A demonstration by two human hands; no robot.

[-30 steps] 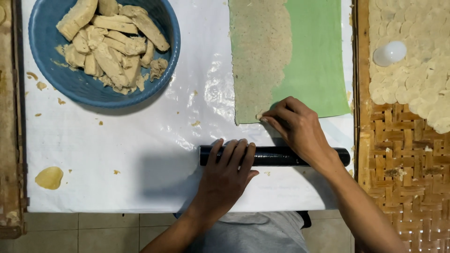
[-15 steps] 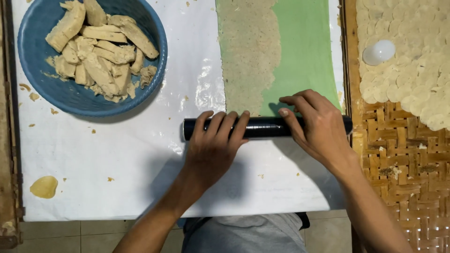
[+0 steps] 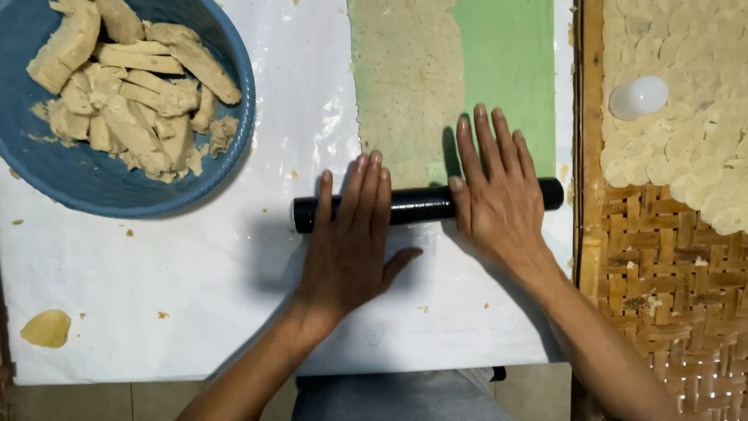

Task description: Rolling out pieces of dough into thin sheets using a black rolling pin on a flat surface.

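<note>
White plastic sheet (image 3: 195, 296) covers the work table; woven bamboo tray (image 3: 662, 296) at right carries small pale dough discs (image 3: 701, 156). Blue bowl (image 3: 47, 187) upper left holds beige dough chunks (image 3: 132, 101). Thin dough strip (image 3: 409, 86) lies on a green mat (image 3: 506, 78), top centre. Black rolling pin (image 3: 417, 204) sits at the strip's near end. Left hand (image 3: 351, 242) and right hand (image 3: 499, 195) both lie flat, fingers spread, palms pressing the pin, not gripping. Pin looks rigid, smooth, likely slippery; best pressed near both ends. Dough looks soft, tearable.
</note>
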